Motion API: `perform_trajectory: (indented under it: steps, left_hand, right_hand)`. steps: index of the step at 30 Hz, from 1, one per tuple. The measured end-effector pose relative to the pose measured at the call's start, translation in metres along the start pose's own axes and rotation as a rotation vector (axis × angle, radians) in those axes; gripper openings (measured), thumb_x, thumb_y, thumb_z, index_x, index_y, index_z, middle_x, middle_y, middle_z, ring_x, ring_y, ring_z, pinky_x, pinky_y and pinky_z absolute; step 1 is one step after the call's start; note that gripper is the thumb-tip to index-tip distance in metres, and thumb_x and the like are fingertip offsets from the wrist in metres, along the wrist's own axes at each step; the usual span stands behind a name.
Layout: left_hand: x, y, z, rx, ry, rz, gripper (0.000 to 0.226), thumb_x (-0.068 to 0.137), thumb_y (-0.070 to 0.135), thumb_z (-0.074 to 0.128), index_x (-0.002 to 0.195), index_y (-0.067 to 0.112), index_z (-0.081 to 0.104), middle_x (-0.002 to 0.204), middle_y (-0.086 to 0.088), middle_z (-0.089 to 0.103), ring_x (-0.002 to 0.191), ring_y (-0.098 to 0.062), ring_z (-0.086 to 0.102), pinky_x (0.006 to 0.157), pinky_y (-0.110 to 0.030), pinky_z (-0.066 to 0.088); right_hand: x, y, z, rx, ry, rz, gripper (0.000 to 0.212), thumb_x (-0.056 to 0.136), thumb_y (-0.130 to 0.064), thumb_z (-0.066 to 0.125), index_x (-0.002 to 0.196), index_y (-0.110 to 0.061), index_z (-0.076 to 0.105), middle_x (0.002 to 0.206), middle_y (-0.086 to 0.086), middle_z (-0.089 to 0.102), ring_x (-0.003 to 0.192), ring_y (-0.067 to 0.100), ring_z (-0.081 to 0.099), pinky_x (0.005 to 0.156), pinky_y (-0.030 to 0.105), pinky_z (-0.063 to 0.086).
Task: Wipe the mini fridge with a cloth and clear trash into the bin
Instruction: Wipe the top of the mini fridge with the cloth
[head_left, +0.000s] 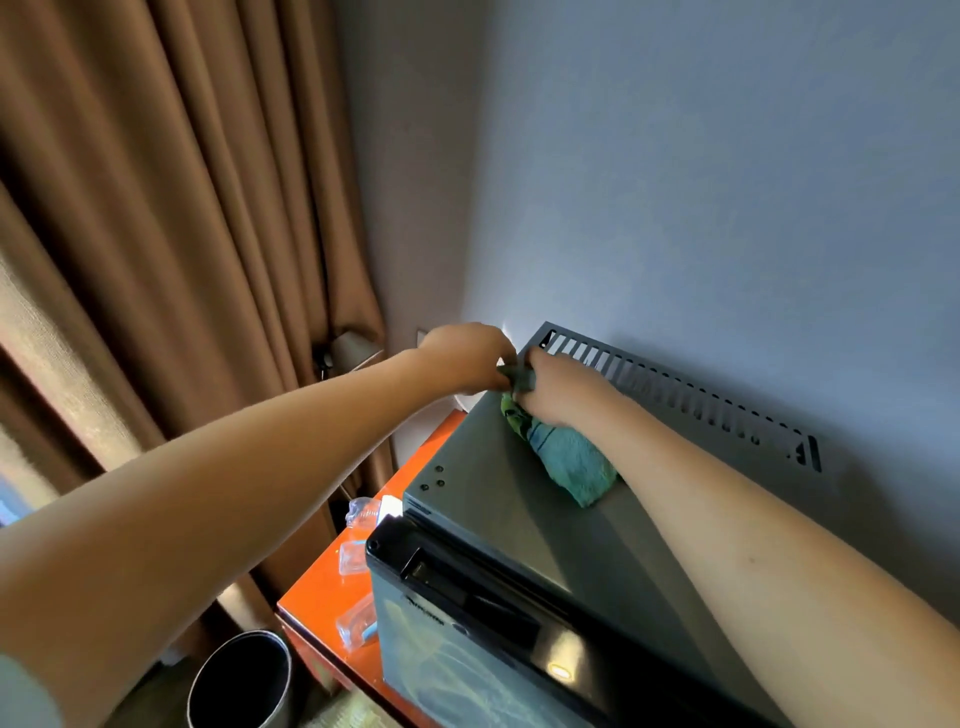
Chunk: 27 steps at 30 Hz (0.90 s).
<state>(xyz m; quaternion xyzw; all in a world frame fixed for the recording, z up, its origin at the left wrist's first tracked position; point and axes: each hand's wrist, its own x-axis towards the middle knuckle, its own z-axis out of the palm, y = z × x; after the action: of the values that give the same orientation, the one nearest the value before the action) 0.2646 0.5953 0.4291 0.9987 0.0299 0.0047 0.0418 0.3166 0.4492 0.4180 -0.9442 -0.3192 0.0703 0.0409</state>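
A grey mini fridge (498, 499) with a black door top stands on an orange table (322, 587). A teal and green cloth (571, 462) lies on the fridge's top near its far left corner. My right hand (561, 389) grips the cloth's upper end. My left hand (467, 358) meets it at the corner and pinches the same end of the cloth. Crumpled clear plastic bottles (358, 623) lie on the table left of the fridge. A dark round bin (244, 680) stands on the floor below the table.
Brown curtains (182, 234) hang at the left. A pale wall (701, 182) runs right behind the fridge, above its slotted rear vent (675, 395). A small lamp (348, 348) sits in the corner behind the table.
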Motion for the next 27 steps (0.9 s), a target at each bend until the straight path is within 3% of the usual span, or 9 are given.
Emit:
perform_trajectory:
  steps: [3, 7, 14, 19, 22, 27]
  left_hand:
    - [0.008, 0.001, 0.000, 0.049, -0.016, -0.017, 0.034, 0.092, 0.044, 0.064, 0.122, 0.031, 0.070, 0.108, 0.004, 0.069, 0.092, -0.019, 0.062, 0.071, -0.032, 0.055]
    - [-0.025, 0.002, 0.000, -0.013, -0.041, 0.026, 0.035, 0.088, 0.049, 0.067, 0.117, 0.030, 0.070, 0.101, 0.004, 0.068, 0.092, -0.022, 0.062, 0.075, -0.032, 0.053]
    - [-0.109, 0.006, 0.018, 0.000, 0.040, 0.068, 0.035, 0.091, 0.057, 0.058, 0.107, 0.027, 0.064, 0.098, 0.001, 0.068, 0.097, -0.024, 0.063, 0.075, -0.034, 0.051]
    - [-0.078, -0.005, 0.018, -0.106, 0.031, 0.015, 0.029, 0.088, 0.052, 0.063, 0.110, 0.033, 0.068, 0.100, 0.005, 0.068, 0.096, -0.021, 0.063, 0.078, -0.035, 0.053]
    - [-0.034, -0.018, 0.018, -0.164, 0.008, -0.028, 0.029, 0.089, 0.046, 0.066, 0.113, 0.029, 0.070, 0.101, 0.004, 0.068, 0.096, -0.022, 0.064, 0.076, -0.033, 0.052]
    - [0.024, -0.019, 0.009, -0.134, 0.020, -0.097, 0.028, 0.091, 0.042, 0.067, 0.114, 0.027, 0.071, 0.100, 0.005, 0.064, 0.095, -0.023, 0.063, 0.070, -0.030, 0.047]
  right_hand:
    - [0.008, -0.001, -0.002, -0.064, 0.032, -0.007, 0.035, 0.094, -0.040, 0.050, 0.124, -0.021, 0.053, 0.089, 0.006, 0.059, 0.082, 0.030, 0.061, 0.066, 0.035, 0.050]
    - [-0.030, 0.001, 0.000, -0.047, 0.022, -0.077, 0.037, 0.088, -0.051, 0.055, 0.118, -0.029, 0.053, 0.107, 0.003, 0.057, 0.098, 0.030, 0.062, 0.077, 0.038, 0.051]
    - [-0.099, -0.011, 0.019, -0.054, 0.110, -0.258, 0.028, 0.094, -0.051, 0.053, 0.112, -0.029, 0.052, 0.101, -0.010, 0.041, 0.102, 0.021, 0.049, 0.074, 0.036, 0.043]
    - [-0.071, 0.000, 0.022, -0.031, 0.176, -0.282, 0.029, 0.094, -0.056, 0.051, 0.111, -0.032, 0.050, 0.100, -0.012, 0.041, 0.097, 0.015, 0.048, 0.069, 0.036, 0.046]
    - [-0.031, 0.008, 0.025, 0.015, 0.252, -0.205, 0.028, 0.089, -0.052, 0.055, 0.109, -0.032, 0.053, 0.098, -0.010, 0.047, 0.091, 0.017, 0.051, 0.066, 0.035, 0.043]
    - [0.023, 0.018, 0.013, 0.058, 0.247, -0.122, 0.039, 0.089, -0.052, 0.057, 0.118, -0.026, 0.058, 0.110, 0.001, 0.061, 0.100, 0.028, 0.062, 0.076, 0.041, 0.052]
